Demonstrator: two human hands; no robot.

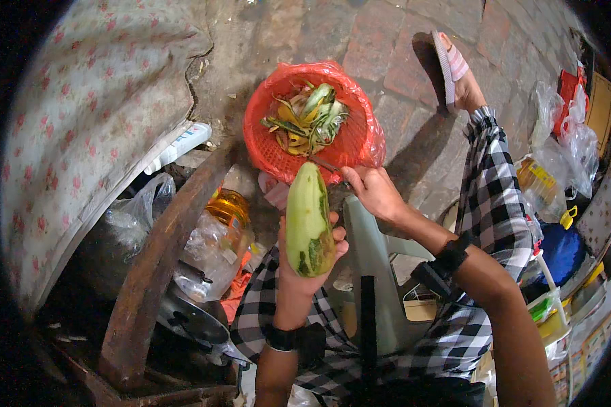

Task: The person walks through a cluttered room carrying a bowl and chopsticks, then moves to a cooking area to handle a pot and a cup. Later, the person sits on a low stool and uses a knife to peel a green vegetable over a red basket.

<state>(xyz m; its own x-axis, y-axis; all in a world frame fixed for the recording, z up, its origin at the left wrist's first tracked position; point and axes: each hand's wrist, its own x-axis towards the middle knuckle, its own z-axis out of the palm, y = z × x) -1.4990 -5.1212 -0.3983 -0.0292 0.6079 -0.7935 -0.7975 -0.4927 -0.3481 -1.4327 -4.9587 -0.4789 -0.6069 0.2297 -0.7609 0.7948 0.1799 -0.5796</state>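
A pale green, mostly peeled long vegetable, perhaps a squash or cucumber [307, 219], rests in my left hand [303, 282], with my fingers curled round its right side. Patches of dark green skin stay on its near end and along its right edge. My right hand [376, 191] grips a peeler or small knife [326, 165], whose thin dark blade lies by the vegetable's far tip; the handle is mostly hidden in my fist. Just beyond is a red plastic basket [359, 119] lined with a red bag. Green and yellow peelings [308, 122] lie inside it.
A wooden beam [168, 254] slants up on the left, below a floral cloth [107, 91]. Bagged bottles [229, 213] stand beside it. A pale plastic stool [374, 254] is between my legs. On the right are plastic bags [565, 137] and a bottle of oil [537, 183].
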